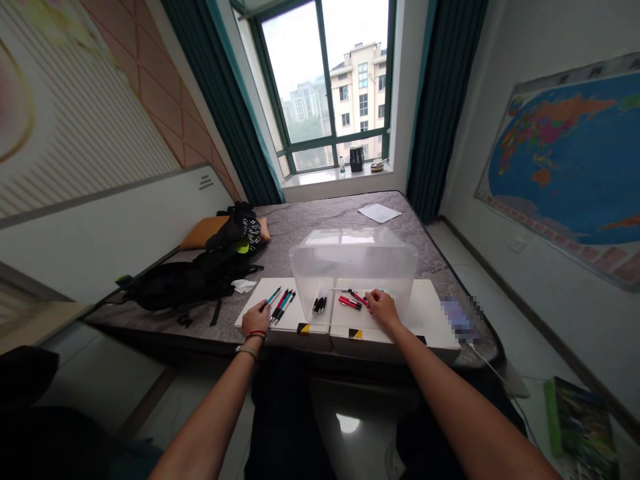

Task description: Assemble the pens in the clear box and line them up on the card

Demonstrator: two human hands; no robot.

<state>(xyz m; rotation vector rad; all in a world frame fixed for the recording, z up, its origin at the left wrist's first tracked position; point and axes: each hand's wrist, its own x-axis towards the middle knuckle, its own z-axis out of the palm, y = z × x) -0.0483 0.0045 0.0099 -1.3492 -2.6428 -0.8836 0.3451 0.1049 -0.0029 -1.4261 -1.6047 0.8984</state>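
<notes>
My left hand rests on the white board with its fingers closed on a teal pen. Just right of it lie several pens in a row. My right hand reaches into the open side of a clear plastic box and pinches a red pen. More red pens and some black pens lie inside the box.
The board lies on a grey mattress. A black backpack and an orange cushion are at the left. A sheet of paper lies at the far end. A blurred item sits right of the board.
</notes>
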